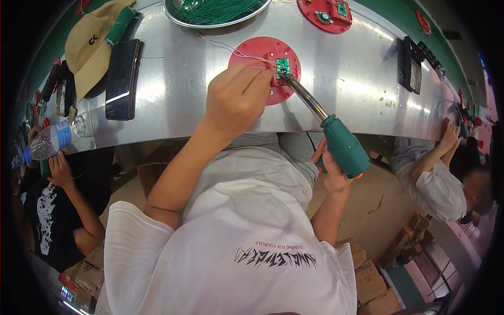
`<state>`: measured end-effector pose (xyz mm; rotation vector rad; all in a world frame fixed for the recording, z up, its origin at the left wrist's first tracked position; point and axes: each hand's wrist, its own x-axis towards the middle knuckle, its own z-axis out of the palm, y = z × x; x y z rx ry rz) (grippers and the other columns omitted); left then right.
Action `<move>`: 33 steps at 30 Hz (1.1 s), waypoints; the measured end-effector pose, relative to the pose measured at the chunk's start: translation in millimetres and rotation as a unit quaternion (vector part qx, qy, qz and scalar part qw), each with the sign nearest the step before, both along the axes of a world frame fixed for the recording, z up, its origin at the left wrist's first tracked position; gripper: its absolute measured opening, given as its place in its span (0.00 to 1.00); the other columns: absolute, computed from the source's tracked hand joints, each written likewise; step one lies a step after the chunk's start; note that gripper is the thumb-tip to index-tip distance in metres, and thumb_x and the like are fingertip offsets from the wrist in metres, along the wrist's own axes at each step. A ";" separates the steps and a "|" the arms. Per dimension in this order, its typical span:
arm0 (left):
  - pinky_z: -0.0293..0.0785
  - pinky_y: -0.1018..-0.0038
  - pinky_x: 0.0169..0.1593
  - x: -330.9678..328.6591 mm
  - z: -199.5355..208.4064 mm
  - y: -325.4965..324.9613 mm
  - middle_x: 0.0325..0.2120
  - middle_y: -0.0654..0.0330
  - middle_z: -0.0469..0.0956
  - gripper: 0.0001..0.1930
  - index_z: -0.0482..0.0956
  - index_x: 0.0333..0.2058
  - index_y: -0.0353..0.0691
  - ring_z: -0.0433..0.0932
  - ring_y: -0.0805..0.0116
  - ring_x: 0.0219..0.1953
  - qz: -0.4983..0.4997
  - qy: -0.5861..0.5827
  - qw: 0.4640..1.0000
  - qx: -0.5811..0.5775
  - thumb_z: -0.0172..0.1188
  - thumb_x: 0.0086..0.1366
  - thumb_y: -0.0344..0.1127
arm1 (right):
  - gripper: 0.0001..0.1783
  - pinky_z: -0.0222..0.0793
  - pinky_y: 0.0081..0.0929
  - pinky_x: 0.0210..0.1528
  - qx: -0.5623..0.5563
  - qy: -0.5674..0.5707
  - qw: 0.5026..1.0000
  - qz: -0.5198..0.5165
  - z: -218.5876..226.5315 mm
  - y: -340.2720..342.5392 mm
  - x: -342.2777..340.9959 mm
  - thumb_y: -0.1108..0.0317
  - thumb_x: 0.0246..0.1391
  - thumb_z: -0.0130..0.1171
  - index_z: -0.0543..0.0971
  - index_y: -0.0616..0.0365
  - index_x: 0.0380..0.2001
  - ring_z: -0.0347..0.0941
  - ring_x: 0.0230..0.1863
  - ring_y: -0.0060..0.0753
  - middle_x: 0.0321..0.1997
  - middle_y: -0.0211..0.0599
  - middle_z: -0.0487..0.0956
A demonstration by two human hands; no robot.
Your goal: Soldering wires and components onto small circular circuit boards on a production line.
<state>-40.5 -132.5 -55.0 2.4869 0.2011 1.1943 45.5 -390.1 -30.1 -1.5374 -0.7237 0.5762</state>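
Observation:
A round red plastic base [289, 92] lies on the metal bench, carrying a small green circuit board [282, 65]. Thin white wires [227, 46] run across its far left edge to the board. My left hand [236, 97] is closed in a pinch at the board's left side, apparently on a fine reddish wire, though the fingertips hide most of it. A soldering iron [344, 144] with a green handle rests in my right hand [333, 170], below the bench edge. Its metal tip meets the near part of the board, close to my left fingertips.
At the far side stands a metal bowl [176, 19] of green wires [220, 10]. Another red base [310, 8] lies right of it. Leftward are a black phone [119, 84], a tan cap [89, 47] and a plastic bottle [50, 140]. People work at both sides.

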 end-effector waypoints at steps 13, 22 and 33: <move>0.75 0.70 0.28 -1.0 0.3 -0.3 0.26 0.59 0.78 0.10 0.81 0.31 0.35 0.77 0.63 0.27 0.000 0.010 1.000 0.020 0.64 0.45 0.25 | 0.24 0.71 0.29 0.26 0.053 -0.032 0.991 -0.121 -2.4 1.0 -5.8 0.62 0.58 0.55 0.75 0.74 0.49 0.75 0.20 0.34 0.42 0.54 0.78; 0.75 0.70 0.28 -0.1 3.7 -0.2 0.26 0.59 0.78 0.10 0.80 0.30 0.35 0.77 0.62 0.27 0.005 0.013 1.000 0.021 0.64 0.44 0.25 | 0.24 0.72 0.28 0.25 0.074 -0.022 0.987 -0.139 -8.0 5.2 -2.7 0.65 0.58 0.54 0.73 0.74 0.51 0.75 0.20 0.35 0.43 0.55 0.78; 0.71 0.69 0.28 1.4 3.6 0.2 0.25 0.61 0.77 0.11 0.81 0.30 0.36 0.75 0.63 0.25 0.006 0.028 0.999 0.015 0.65 0.44 0.24 | 0.23 0.70 0.28 0.18 0.107 -0.010 0.978 -0.181 -16.5 11.5 13.0 0.65 0.60 0.51 0.69 0.76 0.50 0.74 0.19 0.34 0.42 0.57 0.77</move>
